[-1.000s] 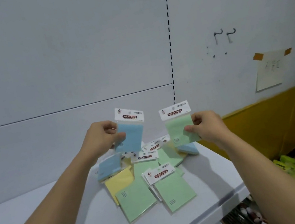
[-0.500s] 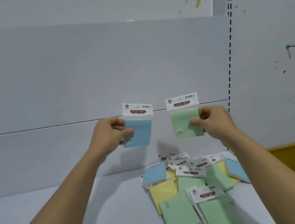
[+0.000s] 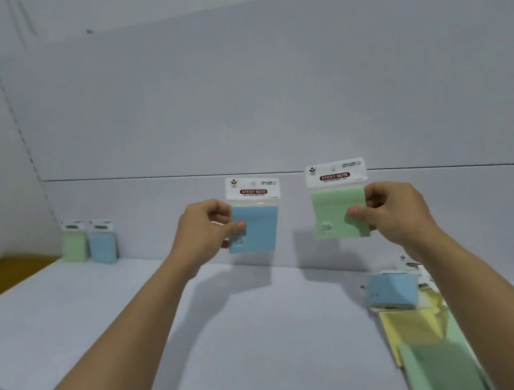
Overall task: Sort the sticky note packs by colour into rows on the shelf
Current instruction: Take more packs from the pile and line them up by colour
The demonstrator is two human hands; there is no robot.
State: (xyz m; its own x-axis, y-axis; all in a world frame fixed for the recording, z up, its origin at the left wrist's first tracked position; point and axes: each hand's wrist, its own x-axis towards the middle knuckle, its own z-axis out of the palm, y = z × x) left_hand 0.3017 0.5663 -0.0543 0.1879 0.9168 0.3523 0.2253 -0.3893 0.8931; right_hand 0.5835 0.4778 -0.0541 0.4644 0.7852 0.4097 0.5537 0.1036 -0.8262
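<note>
Two packs are in hand at mid-frame, both held up off the shelf point(image 3: 107, 327): the blue pack point(image 3: 256, 226) is pinched at its left edge by the left hand point(image 3: 202, 235), thumb on its face, and the green pack point(image 3: 337, 211) is pinched at its right edge by the right hand point(image 3: 392, 208) in the same way. Both hang upright with their white header cards on top, close in front of the back panel point(image 3: 264, 90). At the left of the frame two more packs already stand against that panel, a green one point(image 3: 74, 242) and a blue one point(image 3: 103, 244) just beside it, which looks like the start of two rows. At the lower right the unsorted pile point(image 3: 416, 328) lies flat, blurred, with blue, yellow and green packs overlapping; how many I cannot tell. By my reckoning the sorting is barely begun: no yellow pack is placed, and most of the stock lies in the pile.
</note>
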